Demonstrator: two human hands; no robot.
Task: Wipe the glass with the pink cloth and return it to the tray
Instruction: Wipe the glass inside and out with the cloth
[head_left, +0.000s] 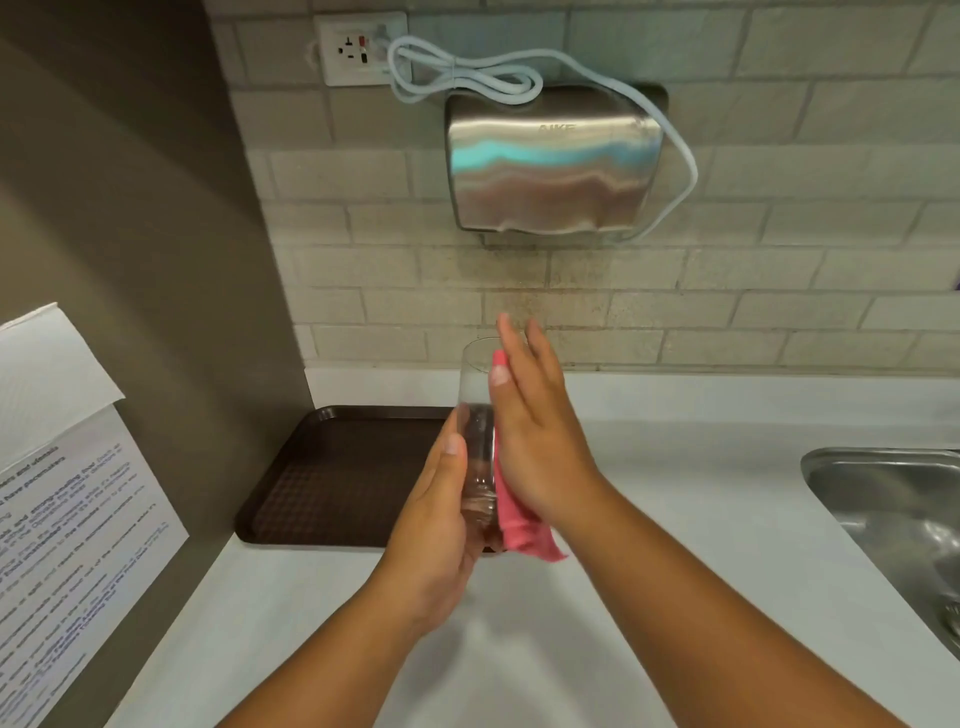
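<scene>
While wiping is judged under way and the return not yet done: left hand (441, 499) wrapped around the lower body of the glass (478, 415), held raised above the white surface (675, 467); right hand (535, 426) spread flat, pressing the pink cloth (519, 530) against the glass side; beyond, the brown tray (337, 467) bare, awaiting the glass.

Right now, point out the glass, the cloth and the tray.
glass (475, 379), head view, clear upper wall below the rim.
cloth (522, 535), head view, pink fold hanging below the right palm.
tray (337, 467), head view, bare textured floor left of the hands.
</scene>
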